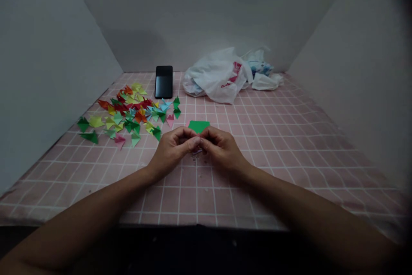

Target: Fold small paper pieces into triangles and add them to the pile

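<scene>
My left hand (173, 148) and my right hand (220, 148) meet at the fingertips above the pink grid mat (206, 189). A green paper piece (198, 126) rises beyond the fingers, its lower part hidden, and seems pinched between both hands. A thin sliver of paper (197, 152) shows below the fingertips, too small to identify. To the left of my left hand lies a loose heap of small folded paper triangles (128, 112) in green, red, yellow, blue and pink. The nearest, a green one (156, 133), sits just beyond my left wrist.
A black smartphone (164, 82) lies at the back edge of the mat. To its right is a crumpled white plastic bag (219, 77), with more white and blue crumpled material (260, 69) beside it. Grey walls (58, 64) enclose the mat on the left, back and right.
</scene>
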Motion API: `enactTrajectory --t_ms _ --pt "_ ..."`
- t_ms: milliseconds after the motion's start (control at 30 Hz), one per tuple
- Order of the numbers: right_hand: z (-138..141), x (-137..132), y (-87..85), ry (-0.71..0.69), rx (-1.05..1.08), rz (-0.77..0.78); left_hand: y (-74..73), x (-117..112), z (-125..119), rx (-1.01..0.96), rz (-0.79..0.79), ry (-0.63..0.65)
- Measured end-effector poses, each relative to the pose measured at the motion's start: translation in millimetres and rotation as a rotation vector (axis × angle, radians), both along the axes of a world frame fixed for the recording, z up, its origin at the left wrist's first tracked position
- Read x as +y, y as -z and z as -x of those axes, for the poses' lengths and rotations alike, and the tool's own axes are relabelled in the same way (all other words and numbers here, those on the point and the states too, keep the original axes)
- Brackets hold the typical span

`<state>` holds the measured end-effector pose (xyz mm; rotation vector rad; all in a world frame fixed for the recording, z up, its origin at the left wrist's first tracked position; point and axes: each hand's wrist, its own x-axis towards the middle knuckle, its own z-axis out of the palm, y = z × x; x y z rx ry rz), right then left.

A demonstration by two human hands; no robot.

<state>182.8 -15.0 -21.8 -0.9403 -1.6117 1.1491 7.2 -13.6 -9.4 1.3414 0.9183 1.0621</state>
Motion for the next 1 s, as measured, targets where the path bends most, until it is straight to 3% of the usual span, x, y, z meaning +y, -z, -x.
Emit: enactTrajectory --t_ms 267,533,667,867,1000 --pt "2.5 -1.8 1.1 -0.068 0.013 0.011 1.5 0.3 0.5 0.080 -0.078 -0.041" --pt "2.5 -5.7 -1.5 0.029 0.024 -0.016 1.5 -3.0 -3.7 0.049 -0.076 -0.051" --pt "2.2 -3.1 -3.0 0.000 0.076 0.007 0.6 -2.2 -2.0 0.099 -0.084 -0.038" --pt "0.8 -2.7 -5.6 0.018 0.112 -0.010 -1.6 -4.6 -0.4 0.300 -0.219 -0.056" --pt "-0.4 -3.7 -7.9 0.028 0.096 -0.039 -3.0 -5.9 0.0 0.445 -0.411 -0.079"
